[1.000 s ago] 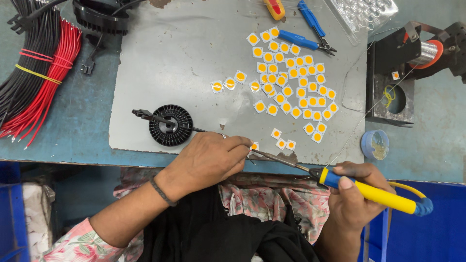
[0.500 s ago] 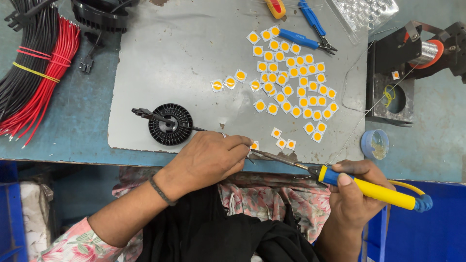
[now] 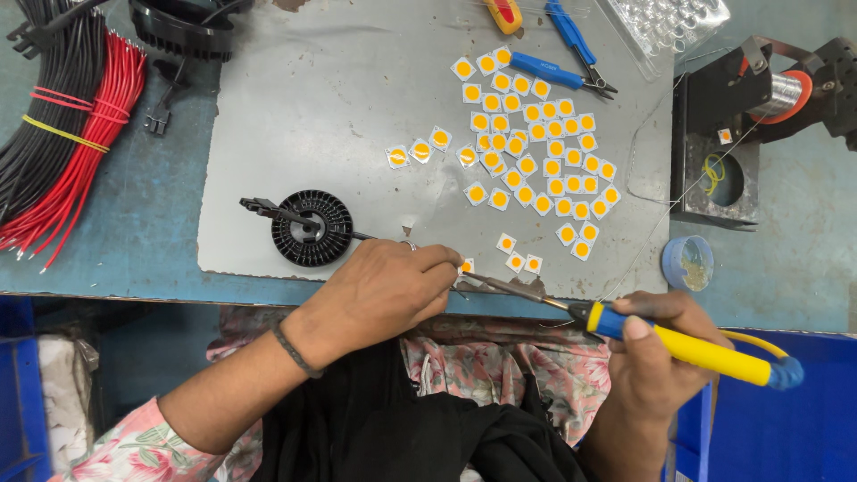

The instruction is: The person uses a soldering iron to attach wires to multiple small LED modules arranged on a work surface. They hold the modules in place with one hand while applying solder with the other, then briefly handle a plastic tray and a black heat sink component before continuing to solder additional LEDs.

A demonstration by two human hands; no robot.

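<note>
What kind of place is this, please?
Probably a small electronics assembly bench. The right hand holds a yellow soldering iron, many small yellow LED chips lie on the grey mat, and bundles of red and black wires lie beside it.

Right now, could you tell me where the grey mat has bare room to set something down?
The grey mat lies bare between the black heat sink, the black housing and the yellow chips. It is crowded right of that, up to the blue pliers, and at the near edge by both hands.
</note>
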